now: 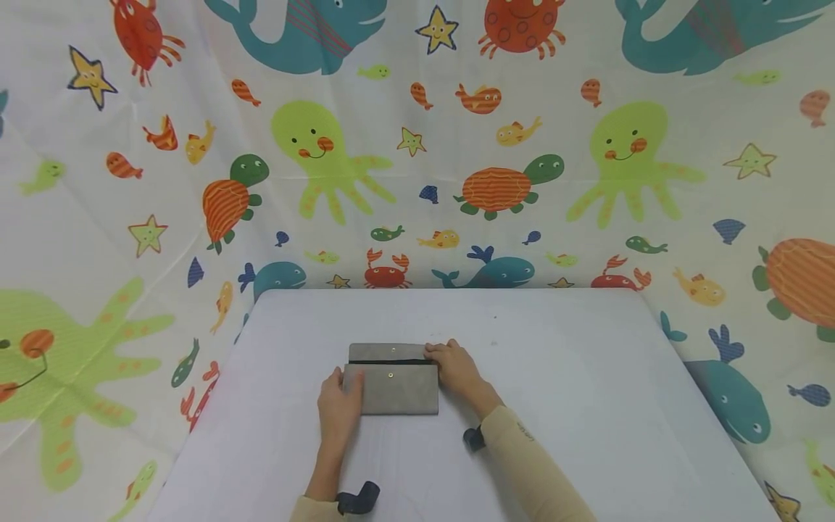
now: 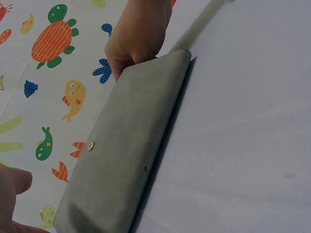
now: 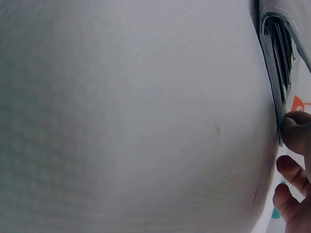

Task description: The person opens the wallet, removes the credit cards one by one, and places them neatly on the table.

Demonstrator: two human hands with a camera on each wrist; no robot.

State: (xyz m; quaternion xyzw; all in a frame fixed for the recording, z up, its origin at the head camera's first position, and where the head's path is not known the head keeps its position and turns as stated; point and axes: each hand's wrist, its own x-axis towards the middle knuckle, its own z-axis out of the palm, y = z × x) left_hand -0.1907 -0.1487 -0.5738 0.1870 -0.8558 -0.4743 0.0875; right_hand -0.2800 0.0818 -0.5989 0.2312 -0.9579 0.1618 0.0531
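Observation:
A grey wallet (image 1: 400, 390) with a small snap stud stands on the white table, its flap (image 1: 385, 352) lifted behind the front panel. My left hand (image 1: 339, 409) holds its left end, the thumb over the front panel; the other fingers are partly hidden. At the flap's right end, my right hand (image 1: 459, 373) pinches the edge between thumb and finger. The right wrist view shows the wallet's open side with dark layered pockets (image 3: 278, 46) and the right thumb (image 3: 296, 131) at the flap edge. The left wrist view shows the wallet's grey face (image 2: 131, 126) tilted.
The white table (image 1: 587, 406) extends around the wallet on every side. Behind and beside it hangs a sheet (image 1: 417, 239) printed with sea animals. Dark wrist bands (image 1: 359, 499) sit at both sleeve cuffs.

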